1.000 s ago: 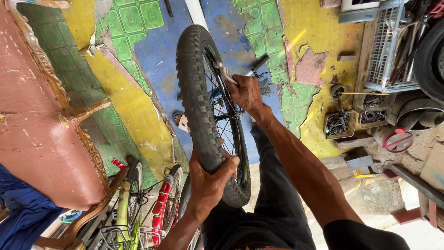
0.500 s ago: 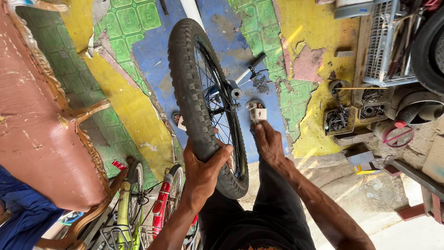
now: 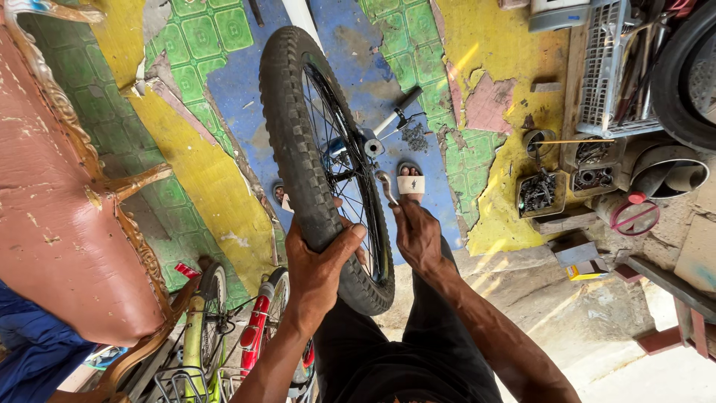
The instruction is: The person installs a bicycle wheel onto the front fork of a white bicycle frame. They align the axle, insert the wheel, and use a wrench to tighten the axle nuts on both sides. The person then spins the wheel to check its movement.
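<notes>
Leftmost, a worn pink sofa (image 3: 52, 201) with a carved wooden frame fills the left edge; small bicycles (image 3: 224, 336), one yellow-green and one red, sit at bottom left. Centre frame, a bicycle wheel (image 3: 309, 149) with a knobby black tyre stands upright on edge, running from top centre down to mid frame. Left hand (image 3: 317, 265) is clamped around the tyre's lower part, fingers curled over the tread. Right hand (image 3: 418, 235), just right of the wheel, is closed on a metal wrench (image 3: 386, 186) pointing up toward the hub (image 3: 365, 145). A sandalled foot (image 3: 410, 183) is just above that hand. Right side: trays of small metal parts (image 3: 567, 175), grey crate (image 3: 611, 67), another tyre (image 3: 690, 67) in the upper right corner.
</notes>
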`<state>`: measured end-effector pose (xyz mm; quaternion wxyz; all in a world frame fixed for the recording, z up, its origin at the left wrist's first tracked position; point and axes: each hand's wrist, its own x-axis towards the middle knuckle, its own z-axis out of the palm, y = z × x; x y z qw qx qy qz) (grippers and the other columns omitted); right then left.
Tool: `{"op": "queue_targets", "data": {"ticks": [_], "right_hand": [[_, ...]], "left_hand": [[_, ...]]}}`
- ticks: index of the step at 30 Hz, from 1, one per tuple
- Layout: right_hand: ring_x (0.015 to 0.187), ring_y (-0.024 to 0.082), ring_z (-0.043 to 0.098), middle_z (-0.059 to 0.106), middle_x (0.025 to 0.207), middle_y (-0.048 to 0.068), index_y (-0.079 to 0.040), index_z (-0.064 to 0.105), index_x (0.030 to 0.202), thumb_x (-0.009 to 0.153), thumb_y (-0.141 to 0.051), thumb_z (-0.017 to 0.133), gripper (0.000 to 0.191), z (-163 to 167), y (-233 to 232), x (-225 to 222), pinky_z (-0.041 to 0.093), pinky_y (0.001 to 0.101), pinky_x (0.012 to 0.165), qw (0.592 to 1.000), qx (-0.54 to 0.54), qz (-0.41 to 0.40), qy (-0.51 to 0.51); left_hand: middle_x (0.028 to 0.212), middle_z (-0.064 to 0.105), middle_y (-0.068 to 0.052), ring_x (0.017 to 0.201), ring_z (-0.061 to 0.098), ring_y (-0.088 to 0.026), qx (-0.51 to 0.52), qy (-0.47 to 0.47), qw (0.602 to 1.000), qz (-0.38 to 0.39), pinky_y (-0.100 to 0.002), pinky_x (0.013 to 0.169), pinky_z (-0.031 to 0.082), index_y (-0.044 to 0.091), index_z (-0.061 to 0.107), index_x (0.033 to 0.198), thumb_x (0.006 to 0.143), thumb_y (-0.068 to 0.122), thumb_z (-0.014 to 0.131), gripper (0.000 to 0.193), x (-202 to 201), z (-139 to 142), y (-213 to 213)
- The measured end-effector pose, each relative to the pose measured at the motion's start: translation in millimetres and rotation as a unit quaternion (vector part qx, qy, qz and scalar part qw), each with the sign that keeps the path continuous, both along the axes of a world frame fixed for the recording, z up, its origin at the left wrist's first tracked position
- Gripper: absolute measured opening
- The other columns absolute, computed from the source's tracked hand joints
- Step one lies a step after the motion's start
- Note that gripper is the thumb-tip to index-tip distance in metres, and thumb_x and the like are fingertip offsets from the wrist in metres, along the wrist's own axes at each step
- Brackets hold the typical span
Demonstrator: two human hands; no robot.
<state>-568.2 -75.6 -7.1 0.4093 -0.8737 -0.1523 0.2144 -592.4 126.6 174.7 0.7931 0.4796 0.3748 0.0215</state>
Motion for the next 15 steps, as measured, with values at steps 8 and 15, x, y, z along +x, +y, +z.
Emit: {"op": "queue_targets", "data": {"ticks": [8,15], "right_hand": [[0.047,0.014,0.052,0.061,0.061,0.007,-0.002,0.068,0.097,0.104,-0.032,0.063,0.031,11,-27,36,0.041,0.0334,0.042,0.996,-0.033,-0.071,0.048],[0.058,0.009,0.049,0.054,0.066,0.003,-0.001,0.067,0.112,0.112,-0.03,0.049,0.033,10,1,42,0.043,0.029,0.05,0.976,0.137,-0.127,0.116]], "left_hand": [[0.083,0.066,-0.007,0.065,0.069,-0.019,-0.001,-0.012,1.0,0.014,-0.038,0.06,0.061,-0.003,0.055,0.129,0.087,0.004,0.076,0.047,2,-1,-1],[0.082,0.068,-0.008,0.065,0.07,-0.019,-0.016,0.006,1.0,0.017,-0.038,0.061,0.06,-0.004,0.054,0.129,0.086,0.004,0.076,0.048,-1,2,1]]}}
